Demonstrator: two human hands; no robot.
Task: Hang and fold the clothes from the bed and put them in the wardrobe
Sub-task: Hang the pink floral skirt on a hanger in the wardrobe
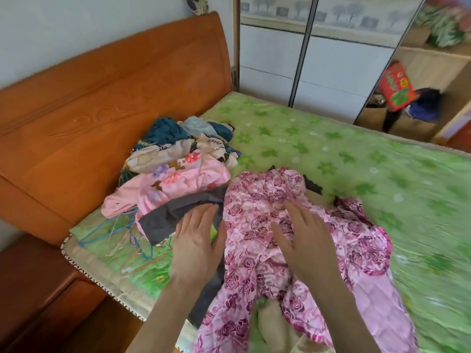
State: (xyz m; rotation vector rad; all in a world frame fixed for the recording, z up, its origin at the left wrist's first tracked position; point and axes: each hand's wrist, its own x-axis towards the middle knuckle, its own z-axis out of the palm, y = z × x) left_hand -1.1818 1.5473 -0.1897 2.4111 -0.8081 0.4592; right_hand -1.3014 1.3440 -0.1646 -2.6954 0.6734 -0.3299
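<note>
A pink garment with purple roses (257, 210) lies crumpled on the green bed (356, 161) in front of me. My right hand (303, 240) lies flat on it, fingers straight. My left hand (196, 240) hovers open over a grey garment (173, 215) just left of the rose one, holding nothing. Behind these sits a pile of clothes (178, 154): a pale pink floral piece, cream printed pieces and teal ones. Thin wire hangers (130, 238), blue and pinkish, lie on the bed under the pile's near edge.
An orange wooden headboard (114, 93) runs along the left. A wooden bedside cabinet (38, 289) stands at the lower left. The wardrobe's sliding doors (300, 62) stand behind the bed, with an open section (433, 80) at the right holding a red box and dark items.
</note>
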